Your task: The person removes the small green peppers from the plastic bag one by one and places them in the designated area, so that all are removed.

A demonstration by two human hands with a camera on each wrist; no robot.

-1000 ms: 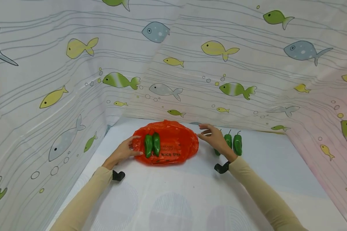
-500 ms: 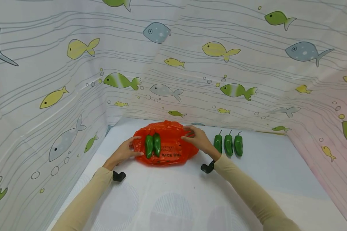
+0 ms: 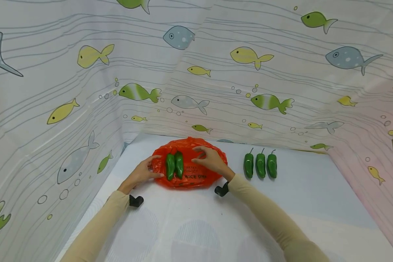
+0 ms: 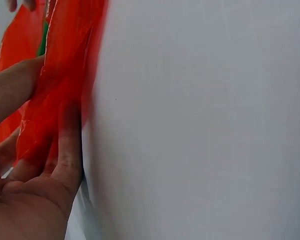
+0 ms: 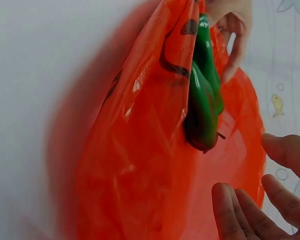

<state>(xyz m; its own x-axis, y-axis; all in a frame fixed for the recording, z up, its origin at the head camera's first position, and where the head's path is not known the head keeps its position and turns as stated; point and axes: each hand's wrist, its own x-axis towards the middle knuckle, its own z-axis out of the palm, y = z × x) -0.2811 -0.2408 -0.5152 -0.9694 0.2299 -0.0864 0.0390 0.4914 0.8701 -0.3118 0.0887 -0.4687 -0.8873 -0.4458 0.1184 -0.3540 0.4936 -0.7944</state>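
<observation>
Since a second ago, our right hand (image 3: 211, 160) has moved left, from beside the three glossy green peppers in a row (image 3: 261, 166) to above the right half of the thin red plastic bag with black print (image 3: 213, 178). Right grip: empty, fingers apart and slightly bent; we can't see it touch anything. Our left hand (image 3: 141, 174) has its grip curled round the bag's left edge. Two more glossy green peppers (image 3: 170, 167) lie side by side in the bag's left half, far part of the white surface (image 3: 190, 203). We read this as the reach-in. Next move likely calls for right grip further left, closing on the right-hand pepper, left grip steadying the film.
</observation>
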